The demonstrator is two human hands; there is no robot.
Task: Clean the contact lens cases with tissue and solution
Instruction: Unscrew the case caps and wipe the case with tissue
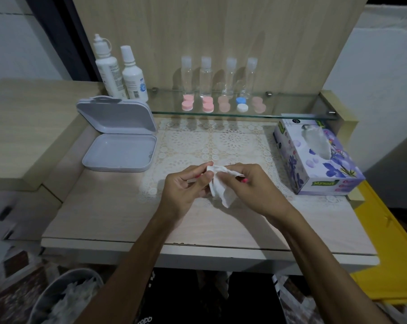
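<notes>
Both hands meet over the lace mat at the table's middle, sharing a crumpled white tissue. My left hand pinches the tissue's upper left part between thumb and fingers. My right hand grips its right side with curled fingers. Whatever the tissue wraps is hidden. Several contact lens cases, pink, peach and one blue-and-white, sit in a row on the glass shelf. Two white solution bottles stand at the shelf's left end.
An open grey plastic box lies at the table's left. A purple floral tissue box stands at the right. Several clear small bottles line the back of the shelf. A bin with used tissues sits below left.
</notes>
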